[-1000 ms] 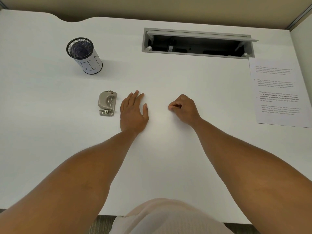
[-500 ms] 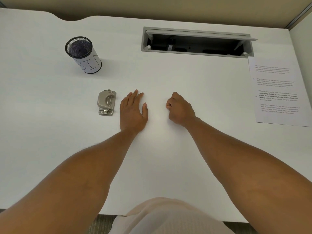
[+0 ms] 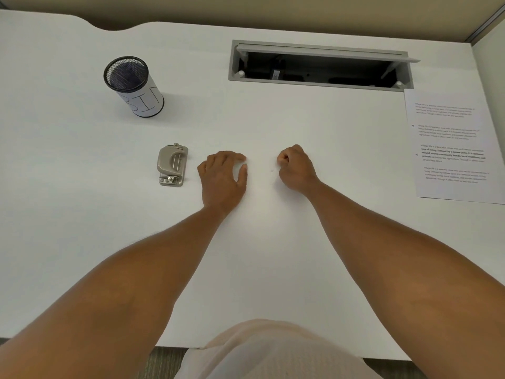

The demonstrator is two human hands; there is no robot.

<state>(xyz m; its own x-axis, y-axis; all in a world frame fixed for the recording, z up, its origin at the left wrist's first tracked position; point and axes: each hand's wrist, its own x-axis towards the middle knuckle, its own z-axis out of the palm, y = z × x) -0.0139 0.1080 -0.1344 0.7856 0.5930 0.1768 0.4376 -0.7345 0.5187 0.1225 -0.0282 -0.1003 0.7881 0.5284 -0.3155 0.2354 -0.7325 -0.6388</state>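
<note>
Both hands work the bare patch of the white desk (image 3: 273,255) between them. I judge the step to be gathering something too small to make out, perhaps scraps.

The left hand (image 3: 222,177) is clawed, with knuckles raised, fingers curled down to the desk and the thumb drawn in beside them; nothing shows in its hold. The right hand (image 3: 296,170) is a closed fist with the thumb against the index finger, and nothing shows in it either.

The hole punch (image 3: 172,165) lies just left of the left hand, apart from it and untouched. The mesh cup marked BIN (image 3: 135,87) stands upright, far and to the left. A printed sheet (image 3: 453,149) lies at the right edge.

The next move probably calls for a firm pinch, then a carry far-left to the cup without clipping the punch.

0.5 s ago the left hand lay flat with straight fingers, and now they curl. The right fist barely shifts, and the punch, cup and sheet stay put.
</note>
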